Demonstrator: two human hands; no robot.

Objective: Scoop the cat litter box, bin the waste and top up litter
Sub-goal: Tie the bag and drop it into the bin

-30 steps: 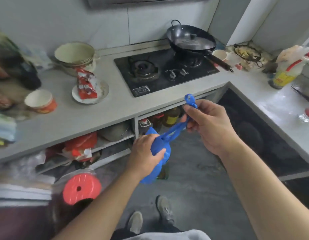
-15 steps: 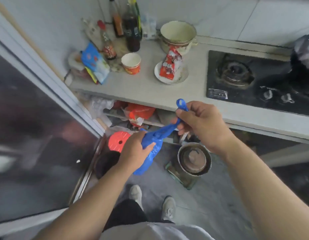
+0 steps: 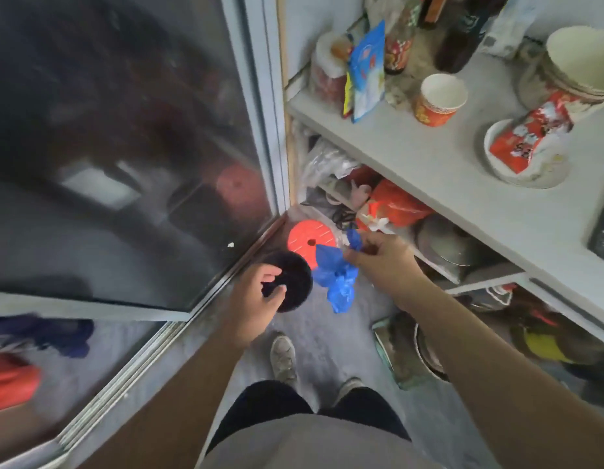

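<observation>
Pinching the knotted top of the blue waste bag (image 3: 338,275), my right hand (image 3: 383,262) is forming the only working grip, with the bag's body dangling free beneath the fingers. I am keeping the left hand (image 3: 256,299) off the bag; its fingers are loosely curled and holding nothing, hovering over the near rim of the dark bin (image 3: 288,282) on the floor. The bag is hanging just beside that bin's mouth, near the orange disc (image 3: 307,240) lying behind it, and it is not yet inside. I am judging the scooping as finished, since the waste is already bagged and tied, and the binning step as nearly done: only the drop into the bin is left. Topping up is still ahead, and I am seeing neither a litter box nor a litter sack from this head view, so I cannot tell how that stands. To my right the bench (image 3: 439,164) is carrying a paper cup (image 3: 439,99) and a plate (image 3: 527,164) with a red wrapper. My 2 shoes (image 3: 283,357) are pointing toward the bin
</observation>
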